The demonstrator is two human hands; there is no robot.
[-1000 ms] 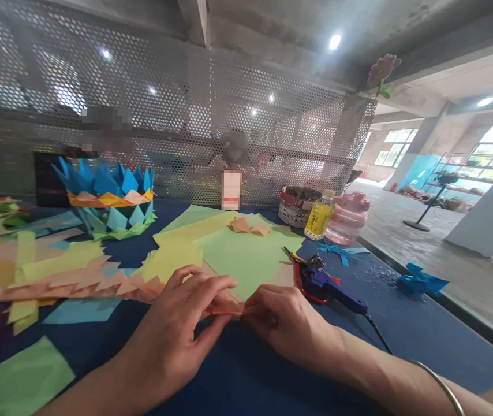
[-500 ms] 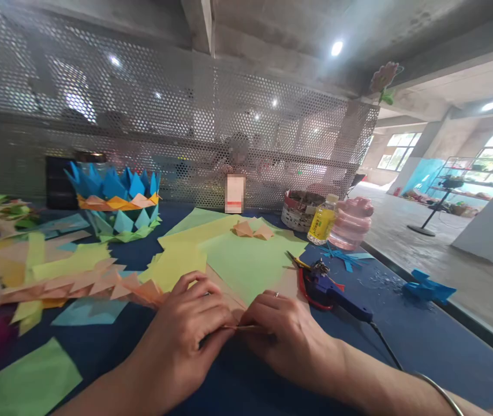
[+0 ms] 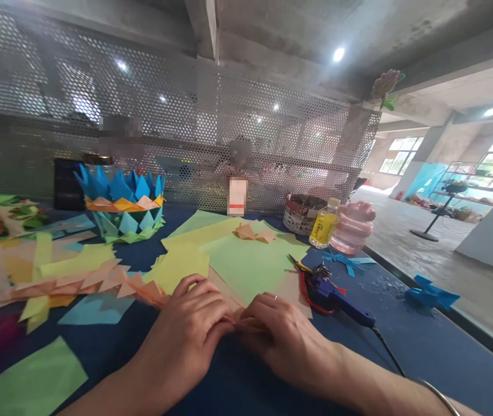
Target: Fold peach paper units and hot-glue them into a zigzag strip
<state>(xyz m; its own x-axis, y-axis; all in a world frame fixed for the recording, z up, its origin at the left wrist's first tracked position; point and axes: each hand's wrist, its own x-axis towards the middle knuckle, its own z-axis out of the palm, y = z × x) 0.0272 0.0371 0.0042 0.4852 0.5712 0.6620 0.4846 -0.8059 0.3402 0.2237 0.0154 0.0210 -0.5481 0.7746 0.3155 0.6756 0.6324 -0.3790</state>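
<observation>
My left hand (image 3: 186, 335) and my right hand (image 3: 279, 338) meet over the blue tabletop (image 3: 402, 352), fingers curled and pinched on a small folded piece of orange paper (image 3: 240, 319) between them. Most of that piece is hidden by my fingers. A chain of folded orange paper triangles (image 3: 86, 282) runs left from my left hand. Loose green and yellow sheets (image 3: 246, 260) lie just beyond my hands. My right wrist wears a thin bangle (image 3: 441, 394).
A blue glue gun (image 3: 337, 297) with its cord and red-handled pliers (image 3: 305, 283) lie right of my hands. A blue, orange and green folded paper crown (image 3: 120, 208) stands at the back left. A basket (image 3: 301, 212), yellow bottle (image 3: 322, 222) and pink jar (image 3: 353, 226) stand by the mesh screen (image 3: 186, 144).
My left fingers, spread flat a second ago, have curled in. Both hands closed together on the orange piece, which has folded smaller and is now mostly hidden.
</observation>
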